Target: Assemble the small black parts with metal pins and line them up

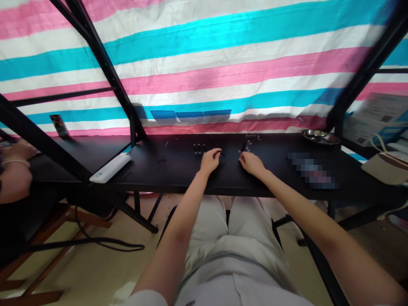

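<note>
Both of my hands rest on a black table (178, 170) in front of me. My left hand (210, 160) has its fingers curled in a pinch, touching a small dark part I cannot make out. My right hand (250, 162) is also curled, its fingertips at a small dark piece near several tiny upright parts (247, 146). A short row of small dark pegs (199, 148) stands just left of my left hand. More tiny pale parts (253, 136) lie near the table's far edge.
A white flat device (110, 168) lies on the table's left with a cable running to the floor. A metal bowl (320, 137) sits at the back right, a beige pouch (385, 168) beyond it. Another person's arm (14, 168) shows at the far left. Black frame struts cross overhead.
</note>
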Demonstrator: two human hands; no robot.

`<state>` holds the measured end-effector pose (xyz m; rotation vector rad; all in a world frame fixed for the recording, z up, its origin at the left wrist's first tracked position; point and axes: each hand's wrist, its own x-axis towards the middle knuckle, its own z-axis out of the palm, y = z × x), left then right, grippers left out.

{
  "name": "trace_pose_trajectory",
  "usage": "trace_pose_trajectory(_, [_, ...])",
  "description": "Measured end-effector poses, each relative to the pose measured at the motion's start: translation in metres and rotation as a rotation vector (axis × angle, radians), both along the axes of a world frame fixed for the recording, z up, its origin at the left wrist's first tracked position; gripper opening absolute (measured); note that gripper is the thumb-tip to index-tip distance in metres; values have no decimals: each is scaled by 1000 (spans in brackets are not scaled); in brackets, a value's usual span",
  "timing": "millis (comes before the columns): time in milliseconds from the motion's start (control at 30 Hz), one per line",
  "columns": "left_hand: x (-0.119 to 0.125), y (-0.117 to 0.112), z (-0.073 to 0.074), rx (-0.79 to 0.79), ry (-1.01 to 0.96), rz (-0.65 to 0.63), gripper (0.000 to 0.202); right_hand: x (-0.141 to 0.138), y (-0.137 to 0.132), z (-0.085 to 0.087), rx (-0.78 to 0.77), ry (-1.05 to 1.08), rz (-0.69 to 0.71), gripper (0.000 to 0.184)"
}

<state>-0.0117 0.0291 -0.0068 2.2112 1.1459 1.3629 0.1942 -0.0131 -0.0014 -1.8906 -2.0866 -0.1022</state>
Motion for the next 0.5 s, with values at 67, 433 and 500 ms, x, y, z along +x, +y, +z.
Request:
trace_pose_trajectory(67, [0, 1, 0, -11, -31, -16, 22, -13, 1, 4, -1, -86, 74, 16])
trace_pose_trajectory(433, [-2, -1, 3, -30, -96, 89, 21, -49, 21, 6, 6, -142, 183, 23])
trace_pose_trajectory(500, [-2, -3, 5, -18, -116, 77, 21, -47, 19, 4, 24, -107, 183, 21])
